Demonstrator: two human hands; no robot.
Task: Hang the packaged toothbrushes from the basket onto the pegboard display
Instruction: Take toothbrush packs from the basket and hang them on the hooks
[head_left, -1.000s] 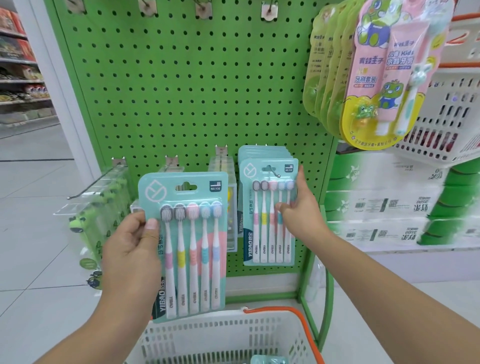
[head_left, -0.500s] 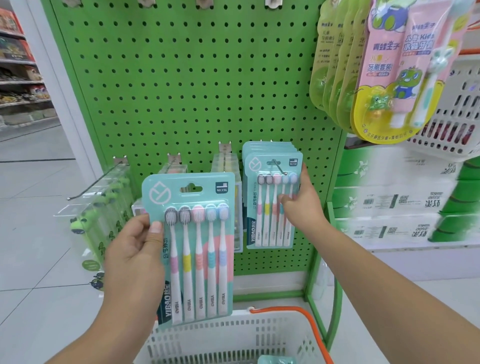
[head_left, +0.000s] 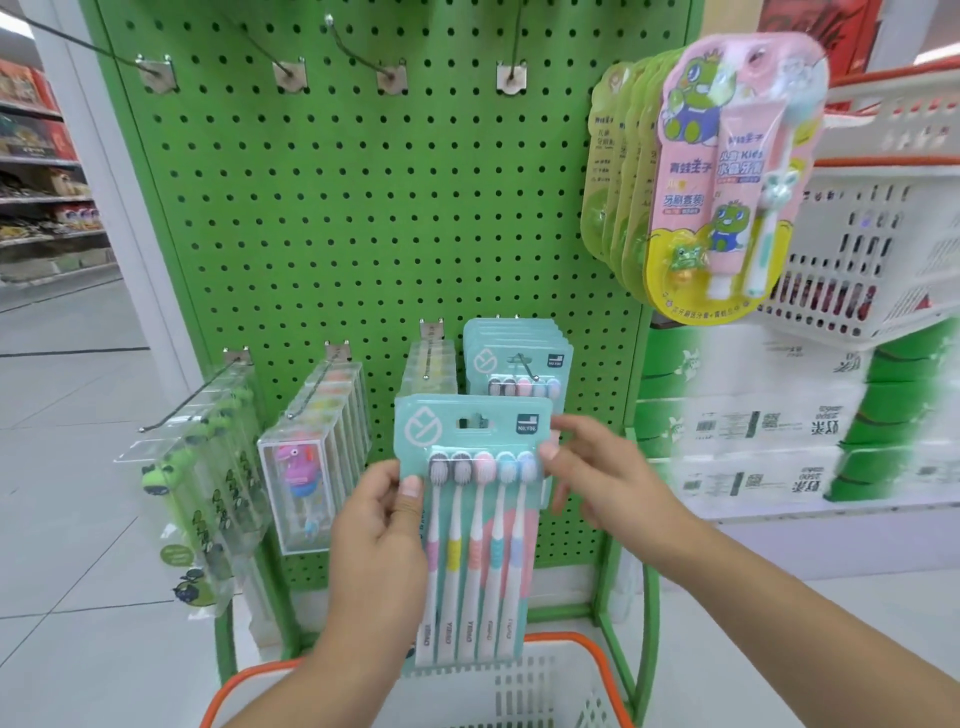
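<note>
At frame centre, the right hand (head_left: 613, 483) has left the hung teal packs (head_left: 519, 358) to join the left hand (head_left: 379, 525), both grips pinching a teal five-toothbrush card pack (head_left: 475, 519) below its green-pegboard (head_left: 363, 218) hook, ready for hanging.

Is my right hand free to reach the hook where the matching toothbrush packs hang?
Probably not yet. The right hand pinches the held pack with the left hand, and that pack sits in front of the hook.

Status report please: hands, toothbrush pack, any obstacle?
Both hands grip five-brush pack. Pack off hook, below it. Nothing in the way.
</note>
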